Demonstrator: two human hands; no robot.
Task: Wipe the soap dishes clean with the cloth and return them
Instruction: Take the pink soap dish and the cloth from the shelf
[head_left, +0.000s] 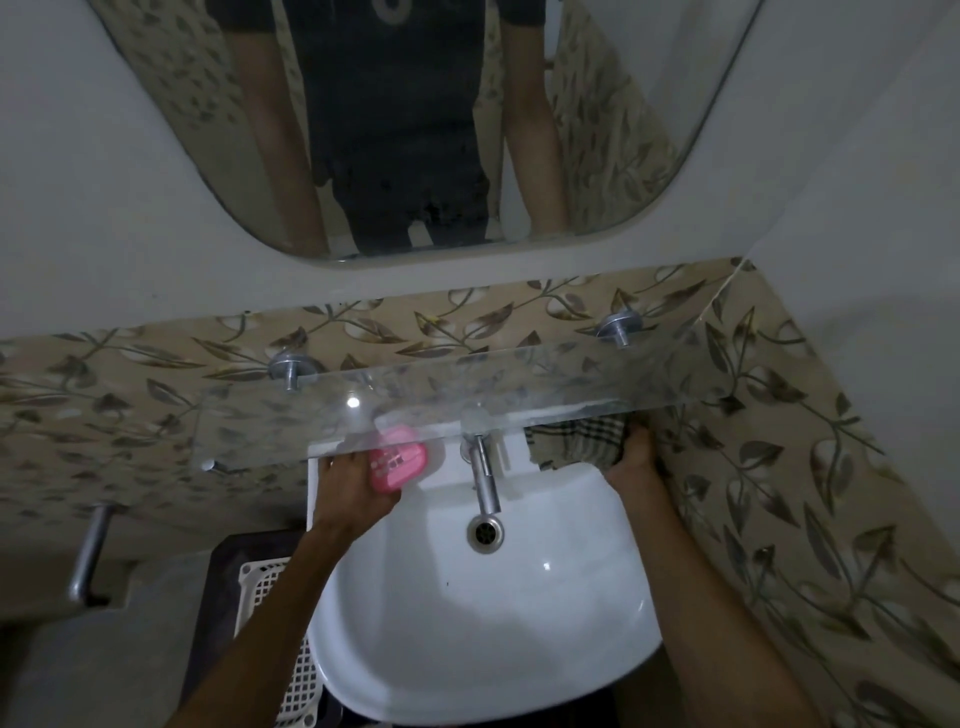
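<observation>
We log: left hand (349, 486) gripping pink soap dish (397, 460) at white sink's (597, 613) far-left rim; right hand (636, 460) apparently clutching checked cloth (576, 439) far right.

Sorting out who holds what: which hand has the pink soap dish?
The left hand holds the pink soap dish by the tap; the right hand grips the checked cloth instead.

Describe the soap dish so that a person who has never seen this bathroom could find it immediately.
Start at the white sink under the mirror and go to its back rim, left of the metal tap. There, under the edge of the glass shelf, the left hand holds the soap dish. It is the only pink thing here, with small slots in its face.
</observation>
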